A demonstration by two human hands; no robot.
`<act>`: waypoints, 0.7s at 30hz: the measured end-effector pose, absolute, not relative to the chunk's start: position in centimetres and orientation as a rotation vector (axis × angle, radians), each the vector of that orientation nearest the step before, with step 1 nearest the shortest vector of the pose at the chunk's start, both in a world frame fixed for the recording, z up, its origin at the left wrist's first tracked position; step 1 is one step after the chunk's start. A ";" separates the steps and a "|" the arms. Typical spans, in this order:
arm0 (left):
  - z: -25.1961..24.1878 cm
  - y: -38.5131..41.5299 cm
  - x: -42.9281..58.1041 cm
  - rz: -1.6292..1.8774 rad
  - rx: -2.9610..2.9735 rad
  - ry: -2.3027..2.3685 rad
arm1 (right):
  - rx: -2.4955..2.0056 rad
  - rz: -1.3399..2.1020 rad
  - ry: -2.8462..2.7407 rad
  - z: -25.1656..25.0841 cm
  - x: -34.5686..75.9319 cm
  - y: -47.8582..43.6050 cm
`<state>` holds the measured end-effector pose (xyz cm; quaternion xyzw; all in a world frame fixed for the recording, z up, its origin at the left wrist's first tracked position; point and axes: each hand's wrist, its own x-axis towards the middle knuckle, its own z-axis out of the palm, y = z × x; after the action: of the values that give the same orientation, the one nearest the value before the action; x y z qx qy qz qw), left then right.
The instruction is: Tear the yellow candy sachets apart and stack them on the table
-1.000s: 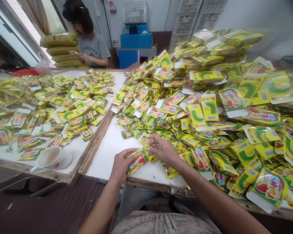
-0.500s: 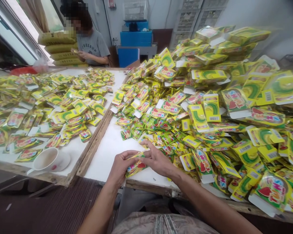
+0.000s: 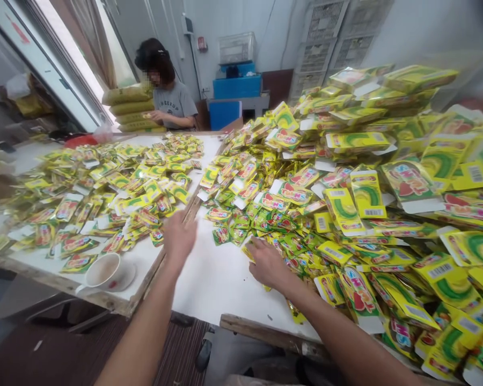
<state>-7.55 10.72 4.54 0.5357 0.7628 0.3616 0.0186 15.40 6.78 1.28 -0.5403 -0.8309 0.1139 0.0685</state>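
My left hand is over the wooden strip between the two tabletops, beside the left heap of small yellow boxes. Motion smears its fingers, so whether it holds anything is unclear. My right hand is at the near edge of a pile of small green and yellow sachets. Its fingers are bent down around a yellow sachet, which is partly hidden by them. Open-flapped yellow boxes with a watermelon print lie to the right of this hand.
A white cup with a brownish drink stands on a saucer at the left table's front edge. The wooden strip divides the tables. Yellow boxes rise in a tall stack at right. A co-worker in grey sits across the left table.
The box that both hands held is no longer between them. My left hand has moved left and forward to the divider; my right hand has shifted right to the sachets. The view has tilted.
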 end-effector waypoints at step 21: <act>-0.9 6.4 -0.6 1.053 0.999 1.355 | -1.294 1.245 -1.556 2.0 17.2 7.1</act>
<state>-0.60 6.40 -0.90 0.4215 0.5714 0.4441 0.5465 17.23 7.05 2.05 -0.5052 -0.6075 0.4862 0.3733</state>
